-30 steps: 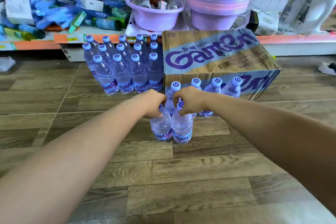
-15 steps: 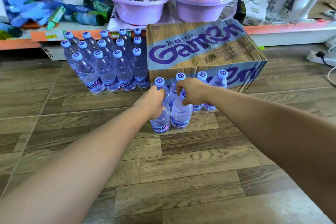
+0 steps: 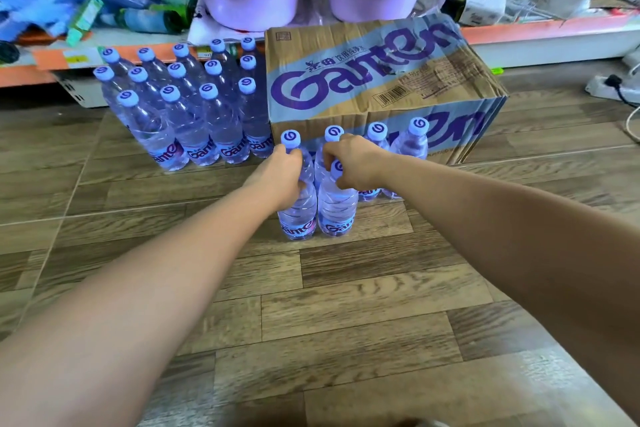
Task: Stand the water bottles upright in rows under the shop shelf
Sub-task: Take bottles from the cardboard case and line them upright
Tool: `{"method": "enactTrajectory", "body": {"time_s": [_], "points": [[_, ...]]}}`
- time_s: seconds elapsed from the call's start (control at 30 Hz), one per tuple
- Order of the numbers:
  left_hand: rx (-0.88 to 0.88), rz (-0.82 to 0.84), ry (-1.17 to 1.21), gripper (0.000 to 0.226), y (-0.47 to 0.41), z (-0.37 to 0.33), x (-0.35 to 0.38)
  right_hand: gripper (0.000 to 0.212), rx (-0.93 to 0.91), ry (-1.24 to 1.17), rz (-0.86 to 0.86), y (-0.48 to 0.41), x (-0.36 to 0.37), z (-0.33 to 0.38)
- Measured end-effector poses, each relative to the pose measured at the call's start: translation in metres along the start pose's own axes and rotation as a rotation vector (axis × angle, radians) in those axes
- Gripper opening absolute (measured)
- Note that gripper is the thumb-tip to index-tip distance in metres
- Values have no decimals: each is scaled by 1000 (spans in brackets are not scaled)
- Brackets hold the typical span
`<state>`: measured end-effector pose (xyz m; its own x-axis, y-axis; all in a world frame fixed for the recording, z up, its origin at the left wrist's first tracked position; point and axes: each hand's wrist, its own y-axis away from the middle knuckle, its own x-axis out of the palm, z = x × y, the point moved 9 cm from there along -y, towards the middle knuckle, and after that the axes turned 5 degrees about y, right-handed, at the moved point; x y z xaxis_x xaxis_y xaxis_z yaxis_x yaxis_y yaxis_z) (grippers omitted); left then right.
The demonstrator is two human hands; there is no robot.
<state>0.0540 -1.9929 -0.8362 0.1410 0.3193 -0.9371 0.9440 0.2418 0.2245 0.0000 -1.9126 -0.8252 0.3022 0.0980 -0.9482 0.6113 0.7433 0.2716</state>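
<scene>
Two clear water bottles with purple labels stand side by side on the wooden floor. My left hand (image 3: 282, 177) grips the neck of the left bottle (image 3: 298, 215) and hides its cap. My right hand (image 3: 355, 163) holds the top of the right bottle (image 3: 337, 211) by its blue cap. Just behind them a row of bottles (image 3: 377, 135) stands upright against the cardboard box (image 3: 363, 80). To the left, several upright bottles (image 3: 194, 114) form rows under the edge of the shop shelf (image 3: 48, 59).
Two lilac basins (image 3: 246, 0) and packaged goods sit on the shelf above. A white power strip with cables (image 3: 613, 87) lies on the floor at far right. The plank floor (image 3: 346, 305) stretches toward me.
Both hands have stayed on the two bottles and carried them a little farther forward, closer to the row in front of the box. The view has shifted nearer.
</scene>
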Motion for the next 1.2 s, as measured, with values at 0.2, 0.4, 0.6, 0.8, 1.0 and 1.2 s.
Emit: {"method": "enactTrajectory", "body": {"time_s": [0.2,0.4,0.6,0.8,1.0,1.2], "points": [[-8,-48,126,36,7,1,2,33,35,-52,-30,4,-1,-5],[-24,-52,186,40,6,4,1,36,47,-23,-27,6,-1,-5],[9,-28,246,48,12,10,1,37,23,90,10,7,1,0],[17,79,277,47,10,26,-10,48,-111,187,-255,0,-34,25],[-68,28,130,55,1,97,-40,41,-136,114,-267,-45,-36,64],[-147,-115,124,61,-24,153,-74,46,-159,81,-269,-100,-47,99]]}}
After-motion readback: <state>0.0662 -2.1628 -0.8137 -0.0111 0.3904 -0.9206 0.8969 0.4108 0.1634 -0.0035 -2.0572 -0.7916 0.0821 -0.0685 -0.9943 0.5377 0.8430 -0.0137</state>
